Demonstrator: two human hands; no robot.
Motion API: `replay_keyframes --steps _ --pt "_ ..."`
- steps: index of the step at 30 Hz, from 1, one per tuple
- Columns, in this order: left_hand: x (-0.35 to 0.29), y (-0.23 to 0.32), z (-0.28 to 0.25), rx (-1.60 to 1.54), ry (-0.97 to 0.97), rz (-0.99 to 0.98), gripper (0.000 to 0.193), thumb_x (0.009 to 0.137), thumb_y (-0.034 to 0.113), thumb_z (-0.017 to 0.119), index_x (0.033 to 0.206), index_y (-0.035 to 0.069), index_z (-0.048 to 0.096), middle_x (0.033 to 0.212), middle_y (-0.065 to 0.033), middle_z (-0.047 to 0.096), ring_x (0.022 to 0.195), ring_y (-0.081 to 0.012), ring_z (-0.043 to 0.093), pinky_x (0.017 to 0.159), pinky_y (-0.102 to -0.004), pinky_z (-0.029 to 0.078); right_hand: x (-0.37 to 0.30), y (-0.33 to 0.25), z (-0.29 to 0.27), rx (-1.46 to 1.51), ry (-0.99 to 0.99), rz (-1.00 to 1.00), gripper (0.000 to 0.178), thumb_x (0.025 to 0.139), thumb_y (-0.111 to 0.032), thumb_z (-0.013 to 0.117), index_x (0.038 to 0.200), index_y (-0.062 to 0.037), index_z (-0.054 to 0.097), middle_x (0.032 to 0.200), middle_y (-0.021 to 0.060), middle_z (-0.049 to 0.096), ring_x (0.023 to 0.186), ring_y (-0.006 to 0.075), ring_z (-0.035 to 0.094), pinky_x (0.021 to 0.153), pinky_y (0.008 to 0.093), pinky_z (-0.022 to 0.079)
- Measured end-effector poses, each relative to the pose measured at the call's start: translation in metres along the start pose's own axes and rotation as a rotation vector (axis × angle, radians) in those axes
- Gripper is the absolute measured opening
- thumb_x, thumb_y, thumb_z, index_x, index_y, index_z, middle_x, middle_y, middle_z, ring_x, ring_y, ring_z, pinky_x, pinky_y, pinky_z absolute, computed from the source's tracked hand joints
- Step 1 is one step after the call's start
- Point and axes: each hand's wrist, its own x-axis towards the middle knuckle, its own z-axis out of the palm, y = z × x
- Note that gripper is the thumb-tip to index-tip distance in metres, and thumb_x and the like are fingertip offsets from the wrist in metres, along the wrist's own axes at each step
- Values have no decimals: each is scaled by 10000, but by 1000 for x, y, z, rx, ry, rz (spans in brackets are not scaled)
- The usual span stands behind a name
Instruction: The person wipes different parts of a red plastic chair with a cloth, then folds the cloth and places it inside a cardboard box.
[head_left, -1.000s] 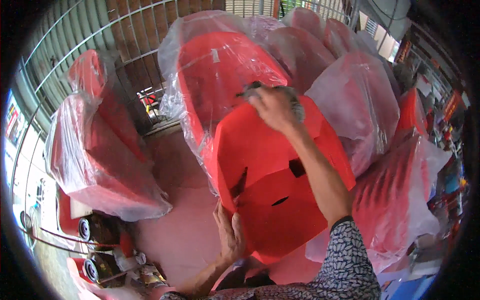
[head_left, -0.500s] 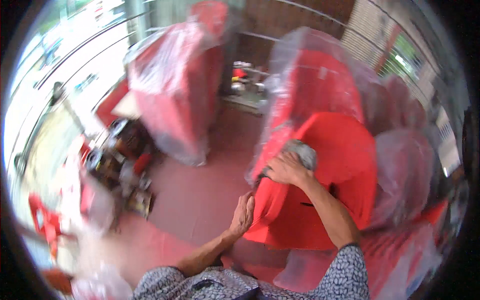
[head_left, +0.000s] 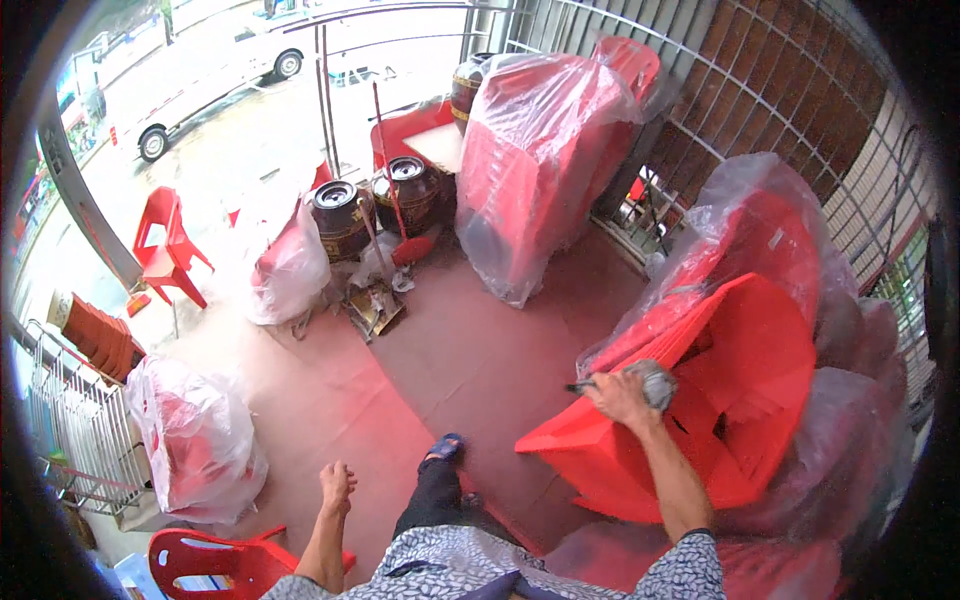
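Observation:
My right hand [head_left: 622, 398] is closed on a grey, rounded, rag-like bundle [head_left: 655, 384] with a dark, narrow end [head_left: 578, 387] sticking out to its left; its exact kind is unclear. The hand hovers over or against a bright red moulded plastic piece [head_left: 760, 350], apparently a stack of chairs lying tilted. Behind it leans a red stack under clear plastic wrap [head_left: 745, 240]. My left hand [head_left: 338, 482] hangs out to the left, apart from the red piece, with loosely bent fingers and nothing visible in it.
Another wrapped red stack [head_left: 540, 150] stands further back, beside dark jars [head_left: 338, 215] and a dustpan [head_left: 375, 308]. Red chairs [head_left: 170, 245] and a wrapped bundle [head_left: 190, 440] are at left. Metal bars [head_left: 800, 110] line the back right; a white vehicle [head_left: 215, 75] is outside.
My left hand has left the red piece's edge and swung left. The view has turned left; my right hand still holds the grey bundle at the red piece.

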Motion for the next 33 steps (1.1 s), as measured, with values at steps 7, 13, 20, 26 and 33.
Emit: replay_keyframes --steps 7,13,20,26,33 --pt "-24 39 81 19 -503 73 464 1021 342 630 1318 -11 578 1133 -141 678 915 -229 705 733 -339 574 13 -147 105 1377 -121 79 410 1029 -366 576 1193 -7 688 987 28 721 898 143 655 823 331 527" --pt "-68 124 99 -13 -944 341 611 1003 309 600 1512 23 421 1300 -51 583 1177 -147 542 1066 -314 417 45 -294 70 2012 -157 284 458 1051 -404 559 1277 -18 659 1135 50 708 988 160 675 892 328 544" --pt "-60 195 23 -284 -880 332 666 846 169 788 1411 20 468 1239 -88 647 1120 -206 648 966 -379 537 95 -379 68 2034 -139 240 433 1038 -407 571 1236 -31 652 1158 40 685 1010 156 658 935 313 520" --pt "-7 216 -44 -38 -672 313 326 880 134 740 1169 20 643 979 -29 694 853 -123 635 757 -293 521 129 -408 179 1690 -340 268 765 958 -599 616 1433 -7 523 1242 138 650 1178 217 589 1047 363 467" --pt "32 213 -92 -18 -427 525 294 848 119 742 1103 -9 671 1137 -90 552 951 -184 620 810 -303 516 128 -468 147 1698 -468 333 538 998 -594 561 1279 -138 614 1081 4 664 984 115 610 867 343 527"
